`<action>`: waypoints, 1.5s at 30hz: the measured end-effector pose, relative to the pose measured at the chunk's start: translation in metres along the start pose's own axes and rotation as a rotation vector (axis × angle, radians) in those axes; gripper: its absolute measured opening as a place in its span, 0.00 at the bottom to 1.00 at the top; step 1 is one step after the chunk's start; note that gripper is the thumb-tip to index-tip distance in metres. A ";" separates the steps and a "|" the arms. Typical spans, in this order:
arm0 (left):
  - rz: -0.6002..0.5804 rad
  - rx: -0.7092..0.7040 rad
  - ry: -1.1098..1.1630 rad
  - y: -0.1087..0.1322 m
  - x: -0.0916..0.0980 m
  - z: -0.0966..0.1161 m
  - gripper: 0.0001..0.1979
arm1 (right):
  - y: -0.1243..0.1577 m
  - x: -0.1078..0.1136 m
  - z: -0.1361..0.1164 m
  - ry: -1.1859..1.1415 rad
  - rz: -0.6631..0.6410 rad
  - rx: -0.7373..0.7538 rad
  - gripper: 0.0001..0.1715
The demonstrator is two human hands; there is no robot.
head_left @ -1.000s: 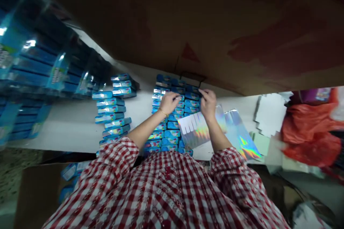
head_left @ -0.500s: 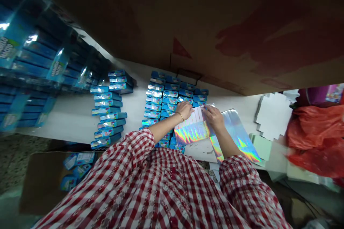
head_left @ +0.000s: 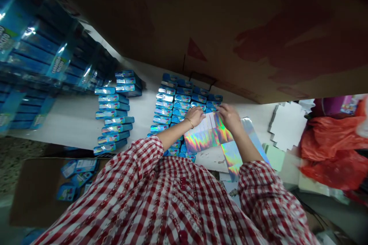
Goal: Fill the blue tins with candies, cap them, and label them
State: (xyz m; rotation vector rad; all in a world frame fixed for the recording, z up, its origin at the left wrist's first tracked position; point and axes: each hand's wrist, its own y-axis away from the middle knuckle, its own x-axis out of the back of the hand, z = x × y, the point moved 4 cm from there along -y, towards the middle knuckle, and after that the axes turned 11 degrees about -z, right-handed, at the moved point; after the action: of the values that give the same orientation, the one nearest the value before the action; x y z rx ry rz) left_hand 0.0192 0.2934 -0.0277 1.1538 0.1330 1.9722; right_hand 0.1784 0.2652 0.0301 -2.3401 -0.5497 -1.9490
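A shiny rainbow-coloured holographic sheet (head_left: 198, 139) with a white striped upper part lies over the rows of small blue boxes (head_left: 164, 105). At its upper left corner is my left hand (head_left: 195, 116), fingers bent together on the edge, a gold bangle at the wrist. My right hand (head_left: 228, 116) pinches the sheet's upper right edge, where the foil appears lifted; its fingertips are partly hidden. Beneath my right forearm, a second holographic sheet (head_left: 232, 157) shows on both sides of the arm.
Ahead hangs a large brown carton (head_left: 161, 19). More blue boxes (head_left: 113, 128) stand in a column on the white table (head_left: 143, 111). Wrapped blue packs (head_left: 43, 53) are stacked left. An open carton (head_left: 31, 195) holds loose boxes. White card (head_left: 289, 124) and red plastic bags (head_left: 333, 141) lie right.
My right hand has moved slightly up, and the sheet's right part now shows rainbow foil beside the white strips. My left hand stays at the upper left corner. The view has shifted a little.
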 end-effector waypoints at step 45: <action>0.728 0.262 0.879 -0.013 0.145 -0.219 0.18 | -0.213 -0.057 -0.142 -0.727 0.413 -0.694 0.16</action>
State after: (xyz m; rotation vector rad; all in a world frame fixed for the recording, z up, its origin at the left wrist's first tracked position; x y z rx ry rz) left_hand -0.1740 0.4680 -0.0611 0.3975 0.4880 3.0845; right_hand -0.0274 0.4139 -0.0355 -3.2014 0.6916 -1.1692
